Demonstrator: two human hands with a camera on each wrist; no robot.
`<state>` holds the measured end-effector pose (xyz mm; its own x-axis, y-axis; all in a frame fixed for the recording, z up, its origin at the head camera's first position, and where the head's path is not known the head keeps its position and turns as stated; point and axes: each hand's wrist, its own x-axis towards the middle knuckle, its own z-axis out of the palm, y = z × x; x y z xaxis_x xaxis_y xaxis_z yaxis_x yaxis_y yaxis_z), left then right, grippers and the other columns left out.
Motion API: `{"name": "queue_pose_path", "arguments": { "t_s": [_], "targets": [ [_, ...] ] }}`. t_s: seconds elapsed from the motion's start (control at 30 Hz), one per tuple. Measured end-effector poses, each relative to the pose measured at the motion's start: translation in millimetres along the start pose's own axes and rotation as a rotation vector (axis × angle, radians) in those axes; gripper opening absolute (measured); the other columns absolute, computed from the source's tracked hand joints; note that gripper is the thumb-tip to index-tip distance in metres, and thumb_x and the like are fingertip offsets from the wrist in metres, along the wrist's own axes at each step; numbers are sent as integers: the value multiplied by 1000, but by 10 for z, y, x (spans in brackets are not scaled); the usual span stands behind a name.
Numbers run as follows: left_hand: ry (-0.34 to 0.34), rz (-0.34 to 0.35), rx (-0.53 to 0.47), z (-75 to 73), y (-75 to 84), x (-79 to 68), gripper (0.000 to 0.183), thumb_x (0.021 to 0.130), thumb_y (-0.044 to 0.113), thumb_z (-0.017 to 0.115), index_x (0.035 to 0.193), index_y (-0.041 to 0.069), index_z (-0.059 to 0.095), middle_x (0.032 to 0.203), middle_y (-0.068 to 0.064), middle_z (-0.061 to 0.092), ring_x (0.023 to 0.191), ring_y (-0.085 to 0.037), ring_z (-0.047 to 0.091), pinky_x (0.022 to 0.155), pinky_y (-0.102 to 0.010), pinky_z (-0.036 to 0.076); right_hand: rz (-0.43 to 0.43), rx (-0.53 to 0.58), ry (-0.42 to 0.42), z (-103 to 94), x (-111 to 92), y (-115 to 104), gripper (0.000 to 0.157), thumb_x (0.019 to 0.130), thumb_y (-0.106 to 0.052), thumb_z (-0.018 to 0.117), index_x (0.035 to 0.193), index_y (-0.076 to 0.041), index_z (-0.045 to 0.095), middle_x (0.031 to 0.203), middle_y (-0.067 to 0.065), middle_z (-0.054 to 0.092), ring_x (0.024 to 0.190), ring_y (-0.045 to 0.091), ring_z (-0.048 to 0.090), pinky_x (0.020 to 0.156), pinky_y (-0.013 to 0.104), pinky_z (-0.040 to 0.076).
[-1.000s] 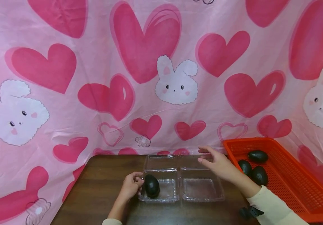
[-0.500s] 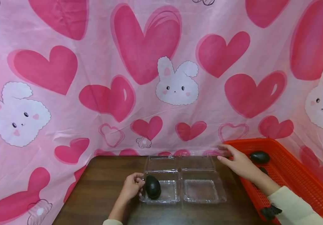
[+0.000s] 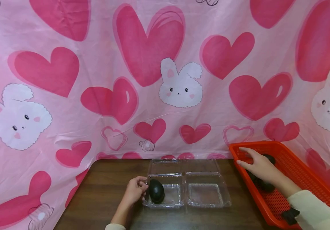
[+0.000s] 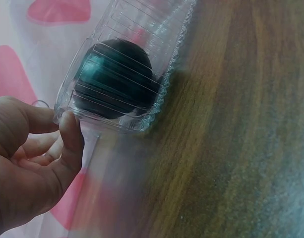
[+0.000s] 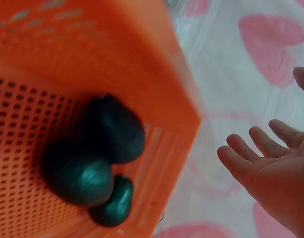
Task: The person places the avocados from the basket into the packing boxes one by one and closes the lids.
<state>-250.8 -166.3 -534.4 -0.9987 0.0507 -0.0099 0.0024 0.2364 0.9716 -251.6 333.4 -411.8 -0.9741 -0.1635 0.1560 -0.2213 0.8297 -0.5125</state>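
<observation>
My left hand [image 3: 134,191] pinches the outer edge of a clear plastic clamshell box [image 4: 164,59] between thumb and fingers. One dark green avocado [image 3: 156,191] lies at the left end of that box. A second clear clamshell box [image 3: 205,193] sits right beside it, with nothing inside. Over the near-left part of an orange basket [image 3: 306,172], my right hand [image 3: 261,167] hovers palm down, fingers spread and holding nothing. Three avocados [image 5: 77,171] lie clustered at the basket's end, partly hidden by this hand in the head view.
Both boxes have their clear lids [image 3: 165,166] laid back toward the wall. The brown wooden table [image 3: 96,198] ends at a pink cloth [image 3: 142,105] printed with hearts and rabbits. The basket's raised rim runs along the table's right side.
My right hand has moved rightward from above the right box to above the basket, staying unfilled. The left hand keeps its pinch on the left box.
</observation>
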Motion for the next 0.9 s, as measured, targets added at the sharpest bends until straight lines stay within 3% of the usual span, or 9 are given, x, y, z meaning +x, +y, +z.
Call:
{"name": "queue_pose_path", "arguments": {
  "t_s": [0.3, 0.6, 0.9],
  "targets": [
    [8, 6, 12, -9, 2, -9, 28, 93, -10, 65, 120, -14, 59, 75, -8, 59, 54, -16, 52, 42, -32, 53, 29, -89, -45, -68, 26, 371, 86, 92, -43, 75, 149, 11, 39, 146, 40, 43, 129, 60, 46, 102, 77, 42],
    [3, 7, 41, -17, -26, 12, 27, 94, -9, 64, 120, -13, 60, 76, -7, 59, 54, -15, 53, 43, -33, 55, 70, -113, -98, -112, 53, 660, 92, 87, -45, 79, 140, 20, 41, 135, 46, 48, 120, 61, 50, 97, 75, 47],
    [3, 13, 20, -9, -9, 0, 28, 93, -9, 65, 120, -14, 59, 77, -13, 62, 54, -16, 53, 42, -32, 53, 165, -92, -211, -180, 56, 920, 100, 90, -49, 74, 139, 27, 31, 133, 51, 45, 114, 60, 54, 94, 73, 50]
  ]
}}
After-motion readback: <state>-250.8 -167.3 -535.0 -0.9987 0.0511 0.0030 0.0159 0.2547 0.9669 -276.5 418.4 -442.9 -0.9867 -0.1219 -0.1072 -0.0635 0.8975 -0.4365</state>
